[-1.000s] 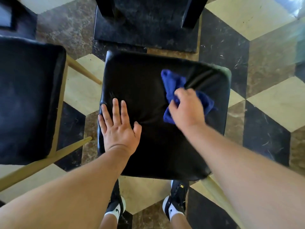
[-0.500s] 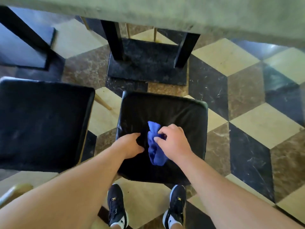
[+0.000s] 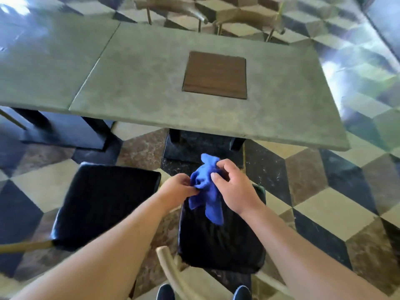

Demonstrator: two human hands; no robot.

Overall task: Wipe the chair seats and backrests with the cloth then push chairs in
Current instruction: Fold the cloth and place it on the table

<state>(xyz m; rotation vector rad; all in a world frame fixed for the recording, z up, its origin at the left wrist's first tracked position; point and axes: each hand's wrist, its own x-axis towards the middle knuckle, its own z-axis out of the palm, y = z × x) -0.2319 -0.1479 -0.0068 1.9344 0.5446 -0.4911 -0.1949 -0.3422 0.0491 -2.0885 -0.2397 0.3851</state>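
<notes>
Head view: a blue cloth (image 3: 205, 191) is held up between both hands above a black padded chair seat (image 3: 218, 241), which is drawn out from a grey stone-look table (image 3: 151, 94). The left hand (image 3: 176, 189) is closed in a pinch on the cloth's lower left edge; the right hand (image 3: 234, 189) is closed more loosely on its upper right side, thumb laid across the bunched middle. The cloth is thus gripped at two points, with its free corners hanging down between the hands, clear of the seat. It is judged to be light, soft and limp, likely to be gathered or refolded easily and best taken in a full-palm bunch for wiping. A second black seat (image 3: 104, 204) is seen just beside the first, to the left, also pulled out from the table. A curved wooden backrest rail (image 3: 173, 276) is seen at the near edge; whether it has been wiped cannot be told.
</notes>
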